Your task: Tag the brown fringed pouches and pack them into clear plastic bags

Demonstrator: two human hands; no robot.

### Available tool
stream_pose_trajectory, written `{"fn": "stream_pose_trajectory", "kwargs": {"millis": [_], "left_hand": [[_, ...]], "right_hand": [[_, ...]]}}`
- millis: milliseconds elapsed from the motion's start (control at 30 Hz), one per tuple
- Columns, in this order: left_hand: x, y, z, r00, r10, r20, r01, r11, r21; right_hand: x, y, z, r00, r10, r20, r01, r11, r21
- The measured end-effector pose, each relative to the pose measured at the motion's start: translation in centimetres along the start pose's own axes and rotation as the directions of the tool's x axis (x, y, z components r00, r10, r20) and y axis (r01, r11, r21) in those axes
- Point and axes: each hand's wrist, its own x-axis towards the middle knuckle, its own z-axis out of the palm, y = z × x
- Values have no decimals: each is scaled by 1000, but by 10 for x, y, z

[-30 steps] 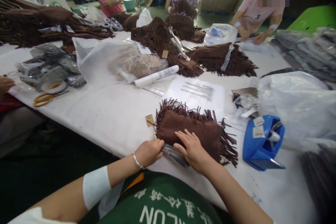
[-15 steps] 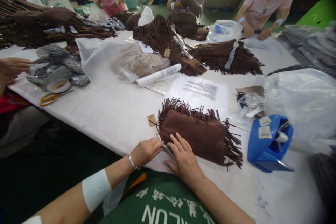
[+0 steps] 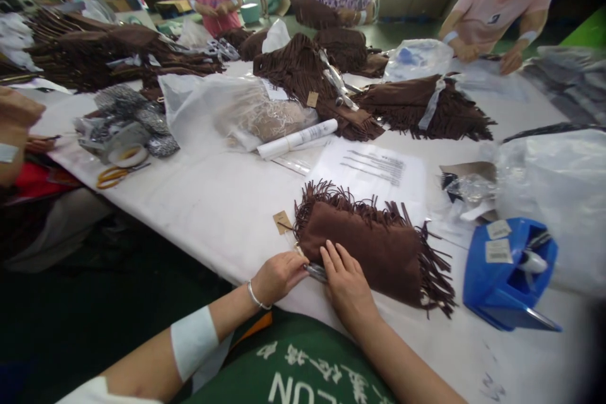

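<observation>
A folded brown fringed piece, bag or scarf I cannot tell, lies flat on the white-covered table in front of me. A tan tag hangs off its left end. At its near left corner, my left hand is closed, thumb and fingers pinching the end of a shiny grey strip along the near edge. My right hand lies flat with fingers stretched out, pressing on the brown cloth beside that strip. Part of the strip is hidden under the right hand.
To the right stands a blue tape dispenser. Printed sheets and a paper roll lie beyond the cloth. Scissors are at the left edge. Fringed brown goods and plastic bags surround these; co-workers stand across the table.
The view has turned a little left, so everything sits further right. My hands keep nearly the same hold. A co-worker across the table has shifted a brown piece to the left.
</observation>
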Motion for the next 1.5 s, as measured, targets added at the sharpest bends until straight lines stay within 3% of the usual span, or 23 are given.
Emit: {"fn": "stream_pose_trajectory", "kwargs": {"millis": [67,100,167,200,233,300,400,467,533,600,667,767,833,867,933,967,1033,1133,1300,1367,1400,1433,1500], "left_hand": [[-5,-1,-2,968,-248,-26,233,938,-257],[-7,-2,-5,916,-401,7,370,839,-399],[-12,-5,-11,762,-624,177,571,518,-637],[-14,-6,-14,695,-661,285,615,341,-711],[-14,-7,-15,655,-651,383,626,184,-758],[-11,-7,-15,661,-546,514,583,-57,-811],[3,-3,-6,755,-409,512,411,-313,-856],[18,0,1,797,-429,425,249,-409,-878],[32,2,8,818,-464,341,125,-435,-892],[45,1,12,830,-464,308,99,-420,-902],[55,-3,13,825,-483,294,149,-316,-937],[65,-10,12,770,-618,157,193,-9,-981],[67,-11,9,752,-659,-8,189,227,-955],[67,-11,8,784,-615,-84,198,377,-905],[65,-5,7,902,-410,-134,194,663,-723],[64,-1,8,956,-276,-95,168,787,-593],[61,9,12,995,-89,45,100,928,-358],[58,24,16,981,17,195,2,995,-96],[54,43,13,966,113,234,-87,989,-120],[56,48,16,952,189,240,-172,981,-90],[59,51,19,937,234,259,-223,972,-69],[62,54,24,917,275,290,-273,961,-48],[70,65,35,870,329,367,-354,935,2]], "right_hand": [[5,7,-2,998,-51,28,53,998,-47],[8,10,-5,996,-79,46,82,995,-52],[12,16,-12,990,-121,76,124,992,-32],[14,17,-17,987,-135,82,137,991,-12],[14,18,-21,986,-143,82,142,990,8],[13,17,-29,987,-144,66,141,989,47],[6,12,-34,989,-136,58,130,986,101],[-1,8,-32,989,-132,68,122,984,132],[-6,5,-27,988,-132,76,119,981,154],[-9,3,-23,988,-132,76,118,979,169],[-10,3,-21,989,-133,69,119,975,185],[-12,4,-19,990,-132,53,119,970,210],[-14,5,-15,989,-138,49,124,965,230],[-15,5,-13,989,-141,45,126,963,238],[-18,4,-6,987,-156,34,143,957,254],[-19,4,-2,987,-161,27,149,954,260],[-20,2,3,987,-159,21,147,949,278],[-22,0,0,991,-125,51,100,934,343],[-46,10,-27,996,-84,31,48,792,609],[-66,21,-36,998,67,-7,-41,686,727],[-78,27,-39,978,206,-16,-118,619,777],[-90,33,-40,928,373,-3,-210,529,822],[-116,45,-38,734,673,92,-359,268,894]]}}
